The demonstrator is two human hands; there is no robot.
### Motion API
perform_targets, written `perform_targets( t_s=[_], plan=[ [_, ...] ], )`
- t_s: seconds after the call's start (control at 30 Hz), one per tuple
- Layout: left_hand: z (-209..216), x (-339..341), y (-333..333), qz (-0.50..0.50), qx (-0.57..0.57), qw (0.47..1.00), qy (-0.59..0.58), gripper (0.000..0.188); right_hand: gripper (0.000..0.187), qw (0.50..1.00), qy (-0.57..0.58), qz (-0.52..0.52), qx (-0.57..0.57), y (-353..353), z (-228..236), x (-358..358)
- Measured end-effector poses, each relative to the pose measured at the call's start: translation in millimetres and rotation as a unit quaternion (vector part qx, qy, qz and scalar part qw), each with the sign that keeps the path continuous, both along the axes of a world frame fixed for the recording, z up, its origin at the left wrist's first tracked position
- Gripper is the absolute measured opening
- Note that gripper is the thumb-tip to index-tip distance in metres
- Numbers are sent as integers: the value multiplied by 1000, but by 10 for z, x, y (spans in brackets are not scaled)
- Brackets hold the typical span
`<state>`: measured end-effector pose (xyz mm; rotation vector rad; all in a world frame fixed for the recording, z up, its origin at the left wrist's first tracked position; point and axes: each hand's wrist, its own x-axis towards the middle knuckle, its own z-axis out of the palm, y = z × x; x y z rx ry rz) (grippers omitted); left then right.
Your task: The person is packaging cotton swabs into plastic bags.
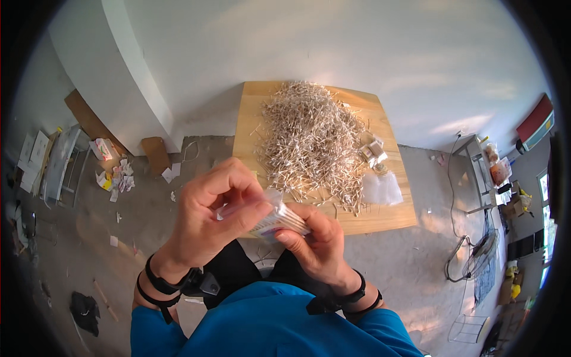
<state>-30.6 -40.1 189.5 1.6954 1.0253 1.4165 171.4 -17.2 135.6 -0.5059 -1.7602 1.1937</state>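
In front of my body, above the table's near edge, both hands hold a small clear plastic bag of cotton swabs (275, 221). My left hand (208, 214) pinches the loose film at the bag's left end between thumb and fingers. At the other end, my right hand (321, 241) grips the packed swabs, thumb below and fingers on top. The swabs lie side by side with their sticks showing through the film. Beyond my hands, a large heap of loose cotton swabs (312, 140) spreads over the wooden table (386, 219).
Flat clear plastic bags (382, 188) lie right of the heap, beside some small packs (373, 153). Paper scraps (122, 178) and a cardboard box (156, 156) are on the floor at left. A fan (476, 257) stands at right near a side table (480, 163).
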Motion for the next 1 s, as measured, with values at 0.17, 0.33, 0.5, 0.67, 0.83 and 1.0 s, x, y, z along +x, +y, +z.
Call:
perform_targets(
  t_s=[0.17,0.33,0.5,0.67,0.83,1.0],
  plan=[
    [129,-53,-118,-27,-32,999,-13,9,28,999,-31,-23,24,-98,157,-2],
    [62,-42,-157,-73,13,985,-157,36,27,992,61,26,-107,-223,79,-147],
    [-482,200,-248,-21,-34,991,-129,48,28,934,260,32,-244,-146,-238,-455],
    [-772,73,-215,47,-77,973,-213,28,53,990,38,-134,-7,30,-384,-418],
    [-900,-274,-208,-9,-132,982,-132,25,46,981,-104,-67,150,409,185,-394],
    [-783,-379,-209,-42,-167,978,-119,23,16,984,-128,30,118,552,253,-473]
  ],
)
